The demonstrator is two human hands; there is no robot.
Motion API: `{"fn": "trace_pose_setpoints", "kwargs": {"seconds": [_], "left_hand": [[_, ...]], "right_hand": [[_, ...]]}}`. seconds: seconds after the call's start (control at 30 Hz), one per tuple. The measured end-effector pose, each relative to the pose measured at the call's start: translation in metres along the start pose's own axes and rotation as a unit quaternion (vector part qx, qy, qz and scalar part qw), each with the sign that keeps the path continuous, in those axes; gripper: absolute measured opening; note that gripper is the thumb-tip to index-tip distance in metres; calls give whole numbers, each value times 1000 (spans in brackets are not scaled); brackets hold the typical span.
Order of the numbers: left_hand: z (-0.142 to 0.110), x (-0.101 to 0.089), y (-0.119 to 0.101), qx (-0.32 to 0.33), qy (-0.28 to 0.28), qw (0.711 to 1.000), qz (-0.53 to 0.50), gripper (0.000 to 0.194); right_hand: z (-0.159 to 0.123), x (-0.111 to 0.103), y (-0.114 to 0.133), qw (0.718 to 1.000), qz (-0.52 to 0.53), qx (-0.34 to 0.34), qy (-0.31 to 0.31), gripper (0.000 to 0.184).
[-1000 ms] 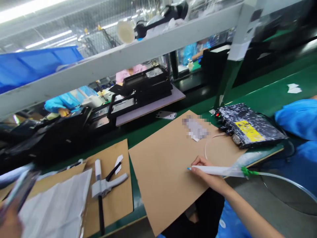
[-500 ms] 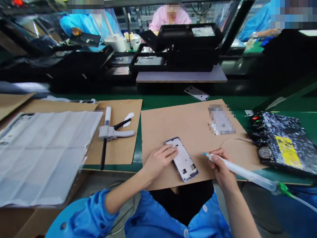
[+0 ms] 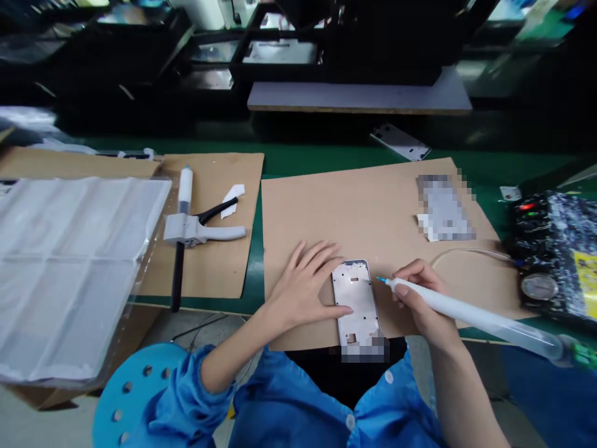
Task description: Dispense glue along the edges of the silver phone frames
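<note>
A silver phone frame [image 3: 359, 305] with small cut-outs lies on a cardboard sheet [image 3: 326, 205], its lower end at the sheet's near edge. My left hand [image 3: 305, 286] is spread flat beside it, thumb resting on the frame's face and a fingertip at its top left corner. In my right hand [image 3: 422, 302] is a white glue syringe [image 3: 471, 314], gripped like a pen. Its blue needle tip points left, just off the frame's right edge; I cannot tell whether it touches. A green fitting [image 3: 583, 354] sits on the syringe's rear end.
To the left lie a grey dispensing gun [image 3: 186, 230] on cardboard and a plastic-covered white tray [image 3: 69, 267]. A speckled dispenser box [image 3: 559, 249] with a gauge stands right. Another frame [image 3: 402, 142] lies at the back, below a shelf [image 3: 359, 98]. A blue stool [image 3: 135, 386] is lower left.
The phone frame has turned more upright in view. My left hand has opened from resting fingers on its top to spreading along its left side. The syringe tip is closer to the frame; the view tilted down.
</note>
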State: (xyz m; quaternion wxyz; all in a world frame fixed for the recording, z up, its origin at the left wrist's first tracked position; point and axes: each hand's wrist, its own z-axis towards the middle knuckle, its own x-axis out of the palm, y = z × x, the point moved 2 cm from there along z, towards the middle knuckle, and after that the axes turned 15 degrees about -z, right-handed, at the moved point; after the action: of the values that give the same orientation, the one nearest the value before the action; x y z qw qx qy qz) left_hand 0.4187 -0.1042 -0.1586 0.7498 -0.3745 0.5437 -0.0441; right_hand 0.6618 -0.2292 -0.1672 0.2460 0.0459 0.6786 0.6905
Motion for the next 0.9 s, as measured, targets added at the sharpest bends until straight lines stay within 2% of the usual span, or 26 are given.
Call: {"fn": "trace_pose_setpoints", "kwargs": {"seconds": [0.2, 0.47, 0.9], "left_hand": [[1, 0, -4, 18, 3, 1000, -7, 86], [2, 0, -6, 17, 5, 1000, -15, 85], [2, 3, -5, 23, 0, 1000, -12, 86]], "right_hand": [[9, 10, 7, 997, -75, -27, 20, 19], [2, 15, 12, 986, -163, -35, 5, 20], [2, 17, 9, 981, -190, -42, 23, 22]]}}
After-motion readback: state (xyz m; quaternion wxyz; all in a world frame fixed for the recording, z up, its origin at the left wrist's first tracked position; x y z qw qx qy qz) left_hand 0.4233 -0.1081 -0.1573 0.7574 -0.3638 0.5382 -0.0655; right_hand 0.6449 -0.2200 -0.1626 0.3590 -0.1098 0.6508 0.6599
